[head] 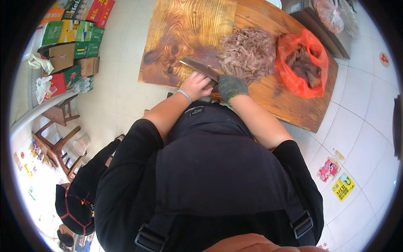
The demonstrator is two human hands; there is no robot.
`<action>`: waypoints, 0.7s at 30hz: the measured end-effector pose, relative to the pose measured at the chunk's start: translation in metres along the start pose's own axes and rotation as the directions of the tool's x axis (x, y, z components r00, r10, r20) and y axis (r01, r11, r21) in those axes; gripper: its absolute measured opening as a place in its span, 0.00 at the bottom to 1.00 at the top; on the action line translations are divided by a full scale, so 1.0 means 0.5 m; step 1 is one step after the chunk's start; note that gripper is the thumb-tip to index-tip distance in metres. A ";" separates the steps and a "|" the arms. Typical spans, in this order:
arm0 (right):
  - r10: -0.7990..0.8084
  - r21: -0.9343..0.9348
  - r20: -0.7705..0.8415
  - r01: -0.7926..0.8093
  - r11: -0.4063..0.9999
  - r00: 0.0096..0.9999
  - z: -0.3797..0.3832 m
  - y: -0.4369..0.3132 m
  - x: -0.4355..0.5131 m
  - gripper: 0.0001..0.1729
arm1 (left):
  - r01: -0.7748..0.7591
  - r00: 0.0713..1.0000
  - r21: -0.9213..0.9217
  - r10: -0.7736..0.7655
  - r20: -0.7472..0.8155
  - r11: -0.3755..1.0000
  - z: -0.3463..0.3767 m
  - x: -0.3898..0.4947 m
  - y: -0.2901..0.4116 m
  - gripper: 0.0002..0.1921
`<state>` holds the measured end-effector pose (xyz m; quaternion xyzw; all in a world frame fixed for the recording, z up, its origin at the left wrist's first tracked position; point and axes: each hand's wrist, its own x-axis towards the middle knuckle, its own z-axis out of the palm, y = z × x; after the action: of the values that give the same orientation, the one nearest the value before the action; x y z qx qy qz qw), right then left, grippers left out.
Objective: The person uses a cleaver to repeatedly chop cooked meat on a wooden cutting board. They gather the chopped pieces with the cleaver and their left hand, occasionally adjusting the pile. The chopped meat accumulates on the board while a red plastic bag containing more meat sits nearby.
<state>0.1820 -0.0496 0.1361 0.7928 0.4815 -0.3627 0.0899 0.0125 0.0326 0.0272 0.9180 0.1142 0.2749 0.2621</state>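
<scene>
My right hand (232,88), in a dark grey knit glove, grips a kitchen knife (201,67) near the front edge of the wooden table (299,108). Its broad blade points left and away from me. Bare, with a light band at the wrist, my left hand (195,86) has its fingers bent close against the blade. Between its thumb and fingers shows a dark brown piece of meat (211,84), partly hidden by hand and knife. Beyond the glove lies a heap of sliced meat (248,53). A red plastic bag (283,66) at the right holds larger dark chunks.
Stacked cartons (63,58) line the wall at left, near wooden stools (59,145) and a plastic bin (82,144). Another person (80,195) in black is at the lower left. Filled clear bags (329,14) rest on a brown cabinet (330,37) at the upper right.
</scene>
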 end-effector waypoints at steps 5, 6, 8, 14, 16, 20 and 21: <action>0.075 -0.050 0.034 -0.073 0.996 0.997 -0.019 0.047 -0.072 0.18 | 0.019 0.999 -0.004 -0.019 -0.041 1.000 0.013 -0.008 -0.003 0.24; 0.060 -0.075 0.057 -0.056 0.996 0.997 -0.019 0.056 -0.094 0.17 | 0.026 0.999 -0.011 -0.027 -0.044 1.000 0.013 -0.010 -0.002 0.25; 0.083 -0.023 0.063 -0.081 0.996 0.995 -0.015 0.062 -0.111 0.17 | 0.011 1.000 0.010 -0.011 -0.021 1.000 0.012 -0.011 -0.003 0.25; -0.057 -0.056 -0.027 0.055 0.997 0.998 0.000 -0.005 0.017 0.16 | -0.010 1.000 -0.026 0.009 -0.022 1.000 0.010 -0.008 -0.007 0.25; -0.086 -0.025 -0.051 0.085 0.996 0.995 -0.005 -0.008 0.029 0.15 | -0.001 1.000 -0.043 0.000 -0.014 0.999 0.010 -0.013 -0.005 0.25; -0.088 -0.027 -0.020 0.087 0.996 0.996 -0.017 0.053 -0.061 0.16 | 0.009 0.999 -0.009 -0.009 -0.033 1.000 0.014 -0.015 -0.005 0.25; -0.027 -0.041 0.031 0.028 0.999 0.999 -0.017 0.062 -0.076 0.16 | 0.009 0.999 0.012 -0.009 -0.044 1.000 0.014 -0.016 -0.004 0.25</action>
<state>0.2017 -0.0881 0.1607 0.7785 0.4982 -0.3659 0.1089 0.0098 0.0287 0.0176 0.9128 0.1257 0.2930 0.2552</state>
